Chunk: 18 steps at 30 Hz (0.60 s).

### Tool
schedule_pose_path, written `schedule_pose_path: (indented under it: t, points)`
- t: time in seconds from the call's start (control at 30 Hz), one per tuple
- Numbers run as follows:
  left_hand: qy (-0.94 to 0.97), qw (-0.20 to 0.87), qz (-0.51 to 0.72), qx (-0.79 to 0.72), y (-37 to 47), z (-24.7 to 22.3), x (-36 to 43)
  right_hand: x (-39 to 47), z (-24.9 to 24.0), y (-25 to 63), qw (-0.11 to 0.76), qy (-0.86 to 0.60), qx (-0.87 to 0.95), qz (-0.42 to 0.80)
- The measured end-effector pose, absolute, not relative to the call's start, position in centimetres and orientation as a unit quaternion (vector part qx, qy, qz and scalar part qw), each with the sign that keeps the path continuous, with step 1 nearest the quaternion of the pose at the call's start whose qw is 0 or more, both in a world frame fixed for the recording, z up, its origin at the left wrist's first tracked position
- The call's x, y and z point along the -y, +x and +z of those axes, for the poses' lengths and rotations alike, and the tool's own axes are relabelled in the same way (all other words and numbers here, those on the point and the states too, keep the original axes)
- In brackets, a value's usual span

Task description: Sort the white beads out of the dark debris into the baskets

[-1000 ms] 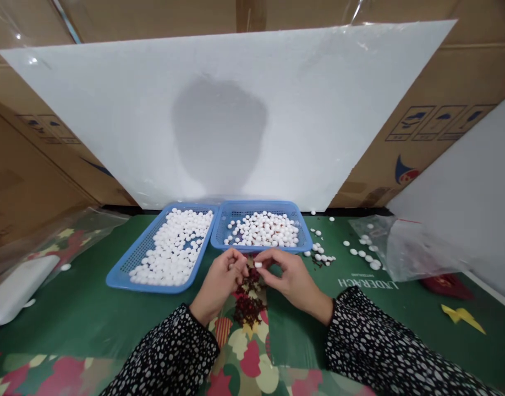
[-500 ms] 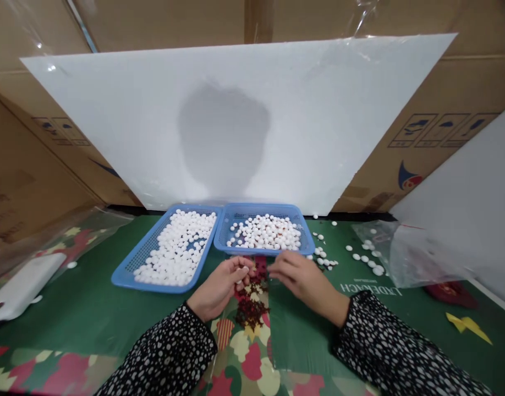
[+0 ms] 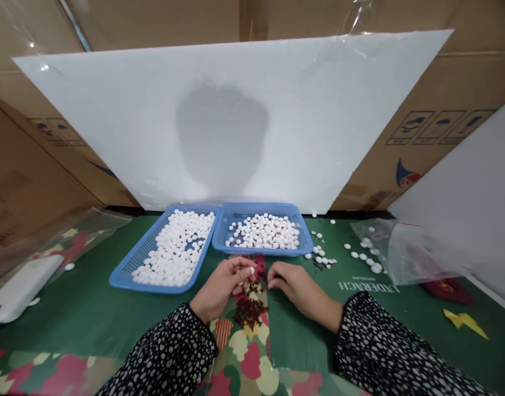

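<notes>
My left hand (image 3: 221,286) is closed, pinching a small white round piece (image 3: 252,270) between thumb and fingertips. Just to its right, my right hand (image 3: 291,283) has its fingers curled and pressed together, a small gap away from the left fingertips. Whatever may be in that pinch is hidden. Under and in front of both hands lies a pile of dark red-brown bits (image 3: 250,312). Many white round pieces (image 3: 176,247) fill the left blue basket (image 3: 122,279). Behind my hands, the second blue basket (image 3: 261,252) holds more, with reddish bits showing among them.
Loose white pieces (image 3: 362,257) and dark crumbs lie at the right, near a clear plastic bag (image 3: 413,256). A yellow scrap (image 3: 466,323) lies farther right. A white handled object (image 3: 23,289) is at the left. A white board (image 3: 318,121) stands at the back.
The white piece in my left hand now shows at the fingertips, turned outward. My right hand has lowered slightly and its fingers have curled in. The view has shifted a little.
</notes>
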State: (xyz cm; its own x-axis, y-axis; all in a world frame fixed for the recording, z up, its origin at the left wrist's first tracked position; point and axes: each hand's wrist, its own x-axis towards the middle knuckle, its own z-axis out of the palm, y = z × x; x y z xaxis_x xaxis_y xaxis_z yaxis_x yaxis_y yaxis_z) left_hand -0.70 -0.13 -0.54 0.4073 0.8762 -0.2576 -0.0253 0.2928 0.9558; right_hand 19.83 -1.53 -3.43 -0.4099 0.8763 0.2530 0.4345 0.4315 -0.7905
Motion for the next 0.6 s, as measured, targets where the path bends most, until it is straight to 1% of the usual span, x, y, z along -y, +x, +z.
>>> schedule_pose_path:
  t: [0.13,0.2,0.3,0.4,0.53,0.6]
  points:
    - [0.492,0.681,0.332,-0.429,-0.6,-0.6,0.1,1.6,-2.9,19.6,0.406,-0.429,0.646,0.484]
    - [0.492,0.677,0.339,-0.43,-0.5,-0.7,0.1,1.5,-2.9,19.2,0.42,-0.415,0.589,0.551]
    - [0.496,0.672,0.345,-0.429,-0.5,-0.8,0.1,1.3,-2.8,18.9,0.427,-0.403,0.53,0.612]
    - [0.497,0.673,0.344,-0.426,-0.5,-0.7,0.1,1.4,-2.6,18.7,0.431,-0.386,0.522,0.627]
    - [0.487,0.68,0.356,-0.418,-0.4,-0.6,0.2,2.0,-2.3,18.5,0.46,-0.373,0.572,0.567]
    - [0.483,0.682,0.363,-0.411,-0.4,-0.7,0.3,2.2,-2.2,18.3,0.474,-0.359,0.576,0.561]
